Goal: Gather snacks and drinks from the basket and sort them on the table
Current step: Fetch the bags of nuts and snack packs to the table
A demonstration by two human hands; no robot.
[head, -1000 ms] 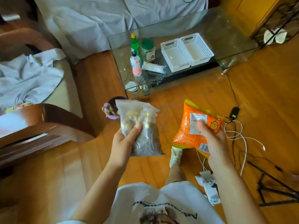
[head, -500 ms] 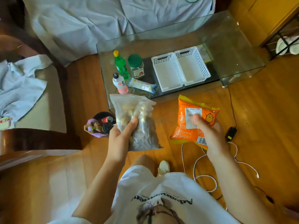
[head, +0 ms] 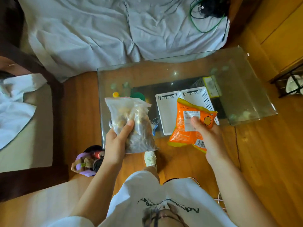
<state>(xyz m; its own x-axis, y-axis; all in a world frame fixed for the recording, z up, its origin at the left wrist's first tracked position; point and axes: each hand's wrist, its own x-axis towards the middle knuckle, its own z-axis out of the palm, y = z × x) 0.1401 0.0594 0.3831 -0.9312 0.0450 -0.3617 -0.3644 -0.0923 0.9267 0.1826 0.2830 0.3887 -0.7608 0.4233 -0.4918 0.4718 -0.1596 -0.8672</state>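
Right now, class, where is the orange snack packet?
In the head view, the orange snack packet is right of centre, held in the right hand over the near edge of the white basket on the glass table.

I see an orange snack bag with a white label and a small yellow chick figure, a clear bag of tan and brown bits, two white slotted trays, a yellow bottle cap, a purple basket, a honey-coloured wood floor.
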